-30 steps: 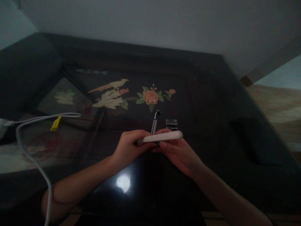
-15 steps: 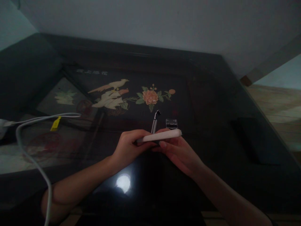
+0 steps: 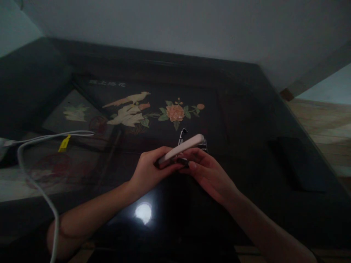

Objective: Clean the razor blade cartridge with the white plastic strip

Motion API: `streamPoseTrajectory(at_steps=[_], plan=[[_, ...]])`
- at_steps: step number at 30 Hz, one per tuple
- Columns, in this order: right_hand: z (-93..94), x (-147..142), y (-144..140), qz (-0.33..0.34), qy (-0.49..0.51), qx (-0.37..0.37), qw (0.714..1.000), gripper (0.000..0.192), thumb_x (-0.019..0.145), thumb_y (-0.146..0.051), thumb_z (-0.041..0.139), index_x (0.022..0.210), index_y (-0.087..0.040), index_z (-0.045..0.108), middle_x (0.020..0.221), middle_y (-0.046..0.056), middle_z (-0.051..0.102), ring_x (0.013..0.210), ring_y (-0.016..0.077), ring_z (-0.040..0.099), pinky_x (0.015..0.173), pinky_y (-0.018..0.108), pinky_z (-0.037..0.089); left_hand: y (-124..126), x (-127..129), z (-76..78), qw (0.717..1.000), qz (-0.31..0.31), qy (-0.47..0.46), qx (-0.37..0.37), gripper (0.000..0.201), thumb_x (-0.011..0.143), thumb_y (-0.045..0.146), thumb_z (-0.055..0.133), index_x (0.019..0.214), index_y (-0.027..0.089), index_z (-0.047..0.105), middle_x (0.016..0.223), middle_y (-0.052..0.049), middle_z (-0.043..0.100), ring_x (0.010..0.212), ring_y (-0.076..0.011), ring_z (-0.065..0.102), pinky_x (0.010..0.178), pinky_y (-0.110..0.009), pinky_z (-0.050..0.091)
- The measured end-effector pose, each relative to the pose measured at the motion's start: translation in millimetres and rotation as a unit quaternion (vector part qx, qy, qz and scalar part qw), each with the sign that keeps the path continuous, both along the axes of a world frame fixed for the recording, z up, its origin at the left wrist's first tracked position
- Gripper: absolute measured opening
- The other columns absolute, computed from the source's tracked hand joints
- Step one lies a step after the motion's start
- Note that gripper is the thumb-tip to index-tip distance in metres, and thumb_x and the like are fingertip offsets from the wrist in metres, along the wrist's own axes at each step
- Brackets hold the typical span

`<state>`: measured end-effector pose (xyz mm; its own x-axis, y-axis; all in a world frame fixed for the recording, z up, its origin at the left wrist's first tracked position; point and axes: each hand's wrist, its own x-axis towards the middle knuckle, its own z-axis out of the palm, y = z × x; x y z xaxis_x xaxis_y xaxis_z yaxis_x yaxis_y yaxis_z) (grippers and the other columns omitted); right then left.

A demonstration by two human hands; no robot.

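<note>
My left hand (image 3: 150, 164) is closed round the lower end of a slim white bar with a rounded tip (image 3: 188, 145), which tilts up to the right. In the fingers of my right hand (image 3: 210, 171) is a small dark piece (image 3: 182, 161), just under the bar. Its kind I cannot make out. Beyond the hands, a thin tool with a light handle and a black hooked head (image 3: 182, 134) lies on the table, partly hidden by the bar. A small clear case with dark parts (image 3: 203, 144) is mostly covered by the bar's tip and my right hand.
The glossy black table (image 3: 246, 109) bears an inlaid bird and flower picture (image 3: 175, 113). A dark flat slab (image 3: 301, 164) lies at the right. At the left runs a white cable (image 3: 38, 186) near a yellow tag (image 3: 64, 143). A wall (image 3: 164, 25) stands behind.
The white bar has swung from nearly level to a steeper tilt, its right end rising and shifting left. The small dark piece shows more clearly. Both hands stay nearly in place.
</note>
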<state>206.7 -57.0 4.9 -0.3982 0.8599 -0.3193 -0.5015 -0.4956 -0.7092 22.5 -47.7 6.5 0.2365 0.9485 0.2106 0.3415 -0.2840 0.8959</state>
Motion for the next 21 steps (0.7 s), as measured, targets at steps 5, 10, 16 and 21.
streamPoseTrajectory(at_steps=[5, 10, 16, 21], plan=[[8.4, 7, 6, -0.029, 0.015, 0.027, 0.999, 0.028, 0.068, -0.025, 0.086, 0.091, -0.023, 0.070, 0.094, -0.001, 0.075, 0.089, 0.0119, 0.070, 0.080, 0.022, 0.057, -1, -1, 5.4, 0.999, 0.024, -0.020, -0.039, 0.018, 0.086, 0.030, 0.061, 0.089, 0.015, 0.070, 0.058, 0.005, 0.054, 0.050, -0.0093, 0.045, 0.047, -0.018, 0.035], [14.7, 13, 12, -0.063, 0.018, 0.049, 0.997, 0.027, 0.069, -0.026, 0.085, 0.091, -0.023, 0.069, 0.099, 0.002, 0.076, 0.091, 0.0136, 0.070, 0.081, 0.024, 0.057, -4, -1, 4.9, 0.997, 0.011, -0.010, -0.073, 0.023, 0.091, 0.032, 0.052, 0.089, 0.015, 0.068, 0.060, 0.004, 0.051, 0.051, -0.0097, 0.042, 0.047, -0.020, 0.032], [17.2, 15, 15, -0.112, 0.003, 0.055, 0.992, 0.030, 0.064, -0.029, 0.088, 0.088, -0.025, 0.070, 0.098, 0.001, 0.075, 0.089, 0.0137, 0.069, 0.078, 0.024, 0.057, -11, 6, 0.2, 0.979, -0.048, -0.068, -0.188, 0.032, 0.095, 0.043, 0.047, 0.097, 0.015, 0.063, 0.060, 0.006, 0.042, 0.051, -0.0099, 0.038, 0.045, -0.020, 0.029], [15.5, 14, 15, -0.161, 0.006, 0.063, 0.985, 0.028, 0.063, -0.028, 0.088, 0.085, -0.025, 0.071, 0.098, 0.001, 0.072, 0.089, 0.0165, 0.067, 0.077, 0.028, 0.056, -16, 10, -3.8, 0.960, -0.084, -0.080, -0.254, 0.037, 0.095, 0.047, 0.047, 0.109, 0.015, 0.059, 0.062, 0.007, 0.037, 0.050, -0.0090, 0.032, 0.044, -0.020, 0.024]])
